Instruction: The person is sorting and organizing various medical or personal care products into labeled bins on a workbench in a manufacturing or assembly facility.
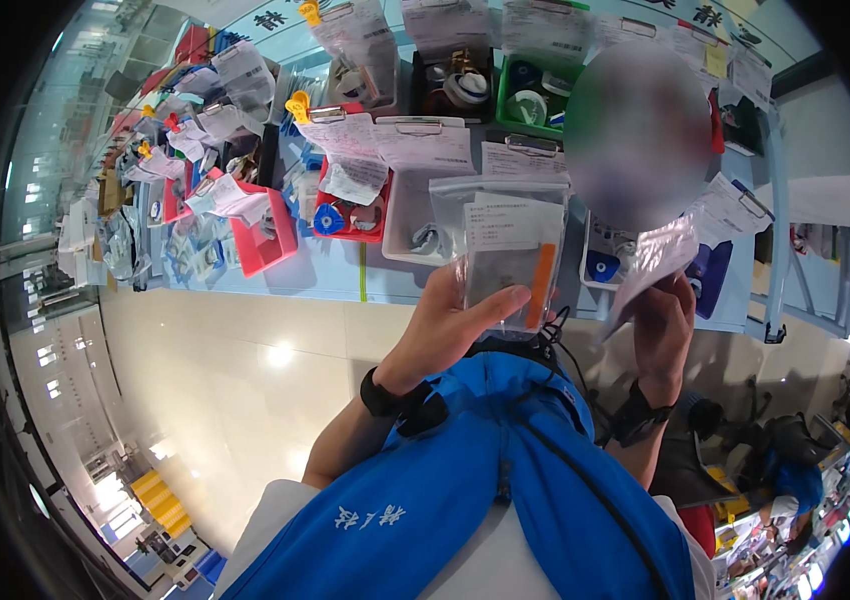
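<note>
My left hand point(453, 322) is closed on a clear zip bag point(508, 262), its thumb pressed on the front. Inside the bag a white printed slip and an orange strip show; what else it contains I cannot make out. To the right, my right hand point(663, 335) grips a shiny, pale plastic bag point(660, 258), which tilts up from the fingers and partly covers a white bin with a blue tape roll point(602, 267). Both bags are held apart, in front of a blue bench point(400, 287). Behind the zip bag stands a pale grey bin point(413, 215).
Red bins point(267, 240), a black bin point(452, 98) and a green bin point(533, 98) line the bench, several with clipboards point(423, 142) on them. A round blur hides the upper right. Chairs point(690, 470) and people point(795, 470) are at lower right.
</note>
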Action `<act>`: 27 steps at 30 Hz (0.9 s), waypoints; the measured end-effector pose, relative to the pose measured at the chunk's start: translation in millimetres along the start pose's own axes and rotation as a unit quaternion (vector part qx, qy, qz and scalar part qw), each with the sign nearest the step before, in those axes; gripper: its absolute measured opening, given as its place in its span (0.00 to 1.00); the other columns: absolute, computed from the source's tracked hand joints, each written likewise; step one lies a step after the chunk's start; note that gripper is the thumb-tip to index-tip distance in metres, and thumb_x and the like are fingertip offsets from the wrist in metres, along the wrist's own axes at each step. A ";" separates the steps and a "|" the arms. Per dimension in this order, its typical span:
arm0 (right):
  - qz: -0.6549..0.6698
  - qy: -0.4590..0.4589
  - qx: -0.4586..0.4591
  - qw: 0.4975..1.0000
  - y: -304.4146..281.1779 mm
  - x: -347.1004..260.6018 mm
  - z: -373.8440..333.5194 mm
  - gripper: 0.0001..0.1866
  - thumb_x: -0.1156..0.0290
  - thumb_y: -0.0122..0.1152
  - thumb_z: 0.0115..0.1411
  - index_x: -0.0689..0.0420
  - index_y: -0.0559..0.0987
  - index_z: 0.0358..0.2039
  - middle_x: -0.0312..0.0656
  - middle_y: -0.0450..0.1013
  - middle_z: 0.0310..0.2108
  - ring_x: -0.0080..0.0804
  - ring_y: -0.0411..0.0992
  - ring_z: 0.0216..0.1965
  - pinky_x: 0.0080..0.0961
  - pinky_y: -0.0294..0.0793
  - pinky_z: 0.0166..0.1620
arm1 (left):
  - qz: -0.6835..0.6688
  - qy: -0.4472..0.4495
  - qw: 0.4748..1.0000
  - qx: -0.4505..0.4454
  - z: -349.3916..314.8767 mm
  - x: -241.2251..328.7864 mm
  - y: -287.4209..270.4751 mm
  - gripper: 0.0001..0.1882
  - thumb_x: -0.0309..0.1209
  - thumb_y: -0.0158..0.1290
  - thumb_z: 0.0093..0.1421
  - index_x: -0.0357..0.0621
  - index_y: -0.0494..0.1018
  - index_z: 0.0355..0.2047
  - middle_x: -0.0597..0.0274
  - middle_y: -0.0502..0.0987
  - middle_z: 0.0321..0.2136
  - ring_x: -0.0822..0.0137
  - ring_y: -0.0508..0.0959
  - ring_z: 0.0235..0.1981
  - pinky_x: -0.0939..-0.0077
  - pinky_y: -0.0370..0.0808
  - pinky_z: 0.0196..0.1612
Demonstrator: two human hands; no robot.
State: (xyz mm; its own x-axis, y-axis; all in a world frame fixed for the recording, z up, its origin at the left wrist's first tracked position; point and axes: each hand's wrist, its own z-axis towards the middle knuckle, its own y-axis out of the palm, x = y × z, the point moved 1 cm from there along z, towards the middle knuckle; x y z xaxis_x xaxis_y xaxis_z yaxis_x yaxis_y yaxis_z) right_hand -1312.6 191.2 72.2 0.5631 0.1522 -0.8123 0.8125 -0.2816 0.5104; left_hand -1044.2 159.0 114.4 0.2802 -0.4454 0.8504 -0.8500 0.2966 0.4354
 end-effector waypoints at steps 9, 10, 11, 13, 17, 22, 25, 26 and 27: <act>-0.166 0.095 -0.192 0.962 51.3 5.1 -1.8 0.27 0.62 0.61 0.54 0.66 0.81 0.51 0.53 0.73 0.56 0.31 0.75 0.51 0.25 0.73 0.52 | 0.034 -0.041 0.998 -0.044 10.3 -5.6 -35.1 0.19 0.27 0.56 0.68 0.35 0.71 0.58 0.61 0.82 0.42 0.74 0.79 0.43 0.77 0.75 0.49; -0.202 0.112 -0.254 0.939 60.6 -0.4 1.7 0.23 0.62 0.60 0.60 0.65 0.82 0.50 0.54 0.68 0.62 0.32 0.72 0.57 0.26 0.69 0.58 | 0.088 -0.042 0.994 -0.052 10.4 -11.2 -41.9 0.21 0.27 0.56 0.68 0.35 0.70 0.59 0.61 0.81 0.44 0.73 0.78 0.44 0.76 0.75 0.51; -0.245 0.122 -0.245 0.930 69.3 0.3 2.4 0.22 0.64 0.58 0.63 0.66 0.81 0.52 0.54 0.70 0.62 0.32 0.73 0.56 0.27 0.70 0.58 | 0.083 -0.038 0.994 -0.065 12.1 -17.8 -41.2 0.21 0.27 0.56 0.68 0.35 0.70 0.59 0.61 0.81 0.44 0.73 0.78 0.44 0.76 0.75 0.51; -0.293 0.122 -0.228 0.921 72.6 -9.3 7.8 0.20 0.66 0.57 0.66 0.66 0.81 0.53 0.53 0.71 0.61 0.32 0.73 0.55 0.28 0.70 0.58 | 0.115 -0.039 0.991 -0.058 22.7 -23.0 -36.9 0.25 0.27 0.56 0.68 0.37 0.65 0.63 0.59 0.78 0.49 0.71 0.78 0.47 0.73 0.74 0.55; -0.276 0.093 -0.148 0.945 46.7 -25.1 37.6 0.20 0.66 0.54 0.71 0.66 0.79 0.56 0.47 0.78 0.53 0.29 0.74 0.52 0.26 0.70 0.57 | 0.040 -0.043 0.998 -0.027 45.8 -15.8 -8.3 0.28 0.26 0.54 0.69 0.41 0.57 0.66 0.51 0.77 0.51 0.62 0.80 0.49 0.64 0.82 0.51; 0.023 -0.104 -0.055 0.993 0.1 -66.0 108.5 0.24 0.55 0.52 0.72 0.63 0.75 0.57 0.34 0.69 0.25 0.16 0.62 0.24 0.14 0.59 0.27 | -0.010 -0.052 0.997 0.054 61.2 -41.8 -7.8 0.22 0.28 0.50 0.70 0.38 0.62 0.63 0.44 0.79 0.47 0.52 0.84 0.45 0.62 0.84 0.49; -0.045 -0.117 -0.097 0.987 -29.4 -88.9 157.4 0.24 0.54 0.50 0.73 0.64 0.73 0.55 0.34 0.67 0.24 0.17 0.61 0.23 0.17 0.59 0.26 | 0.020 -0.066 0.988 0.134 57.3 -65.9 3.7 0.20 0.30 0.53 0.70 0.35 0.67 0.58 0.46 0.80 0.46 0.57 0.84 0.45 0.69 0.82 0.48; -0.038 -0.114 -0.101 0.988 -41.8 -85.6 168.9 0.24 0.54 0.50 0.73 0.64 0.73 0.55 0.34 0.67 0.24 0.17 0.61 0.23 0.17 0.59 0.26 | 0.025 -0.066 0.987 0.141 53.8 -74.3 10.1 0.20 0.30 0.53 0.70 0.35 0.67 0.58 0.46 0.80 0.46 0.57 0.84 0.45 0.69 0.82 0.48; -0.009 -0.079 -0.111 0.991 -54.5 -80.4 181.1 0.23 0.54 0.50 0.73 0.64 0.73 0.53 0.35 0.68 0.24 0.18 0.62 0.24 0.17 0.60 0.26 | 0.010 -0.077 0.985 0.152 51.2 -83.0 18.6 0.20 0.30 0.54 0.69 0.35 0.67 0.58 0.47 0.80 0.46 0.57 0.84 0.45 0.68 0.82 0.47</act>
State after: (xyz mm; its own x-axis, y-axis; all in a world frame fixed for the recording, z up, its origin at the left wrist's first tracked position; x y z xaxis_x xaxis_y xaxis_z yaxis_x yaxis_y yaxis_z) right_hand -1429.5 22.8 58.5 0.5310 0.0008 -0.8473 0.8457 -0.0619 0.5300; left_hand -1106.1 158.2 36.8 0.2108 -0.5714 0.7931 -0.9554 0.0511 0.2908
